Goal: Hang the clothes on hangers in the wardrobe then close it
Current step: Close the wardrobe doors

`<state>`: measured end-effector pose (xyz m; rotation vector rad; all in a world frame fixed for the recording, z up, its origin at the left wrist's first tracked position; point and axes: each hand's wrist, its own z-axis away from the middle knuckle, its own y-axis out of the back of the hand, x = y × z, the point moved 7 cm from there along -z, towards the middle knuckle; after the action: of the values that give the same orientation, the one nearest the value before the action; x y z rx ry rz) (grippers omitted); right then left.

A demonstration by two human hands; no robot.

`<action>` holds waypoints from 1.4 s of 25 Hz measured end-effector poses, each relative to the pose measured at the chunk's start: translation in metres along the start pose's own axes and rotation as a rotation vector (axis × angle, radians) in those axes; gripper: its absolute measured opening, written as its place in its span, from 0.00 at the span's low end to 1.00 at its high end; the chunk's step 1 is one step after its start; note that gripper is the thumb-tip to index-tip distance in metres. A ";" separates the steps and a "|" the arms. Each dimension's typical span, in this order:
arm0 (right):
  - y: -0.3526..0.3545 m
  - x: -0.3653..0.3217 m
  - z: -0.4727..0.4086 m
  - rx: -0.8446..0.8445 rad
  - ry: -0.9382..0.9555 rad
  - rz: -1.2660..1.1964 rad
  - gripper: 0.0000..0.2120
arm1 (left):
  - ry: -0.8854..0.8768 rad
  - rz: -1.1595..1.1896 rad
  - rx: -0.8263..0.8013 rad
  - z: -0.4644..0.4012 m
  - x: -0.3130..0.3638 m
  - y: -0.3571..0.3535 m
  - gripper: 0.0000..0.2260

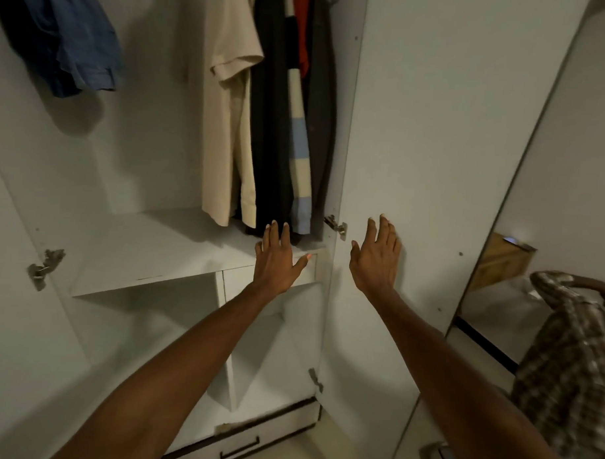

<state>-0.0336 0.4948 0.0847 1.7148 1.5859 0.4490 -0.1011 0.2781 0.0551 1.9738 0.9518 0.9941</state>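
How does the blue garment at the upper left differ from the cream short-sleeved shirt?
The blue garment hangs alone at the left, bunched and ending high; the cream short-sleeved shirt hangs straight against dark clothes, reaching almost to the white shelf. Both hang inside the open wardrobe.

A mirror (566, 190) reflects a wooden box (502, 262).

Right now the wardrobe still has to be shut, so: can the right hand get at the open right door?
Probably yes. The right hand is open, fingers spread, against or just off the right door inner face, nothing between them.
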 end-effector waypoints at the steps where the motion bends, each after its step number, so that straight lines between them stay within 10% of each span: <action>1: 0.007 0.011 0.007 0.017 0.018 0.041 0.30 | -0.018 0.022 -0.016 0.000 0.015 -0.010 0.41; 10: 0.074 0.096 0.037 0.233 -0.050 0.086 0.28 | -0.119 0.181 -0.171 0.022 0.138 -0.085 0.43; 17: 0.078 0.210 0.029 0.437 -0.409 -0.483 0.26 | -0.092 0.287 -0.222 0.039 0.201 -0.123 0.49; 22: 0.013 0.254 0.017 0.094 -0.707 -1.243 0.35 | -0.102 0.343 -0.206 0.035 0.236 -0.136 0.41; 28: -0.058 0.278 0.026 -0.380 -0.782 -1.569 0.32 | -0.144 0.412 -0.248 0.043 0.271 -0.162 0.35; 35: -0.045 0.270 0.033 -0.299 -0.875 -1.670 0.27 | -0.164 0.402 -0.257 0.056 0.295 -0.172 0.35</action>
<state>0.0043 0.7423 -0.0306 -0.0838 1.5261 -0.7602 0.0242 0.5919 -0.0174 2.0252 0.3217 1.0879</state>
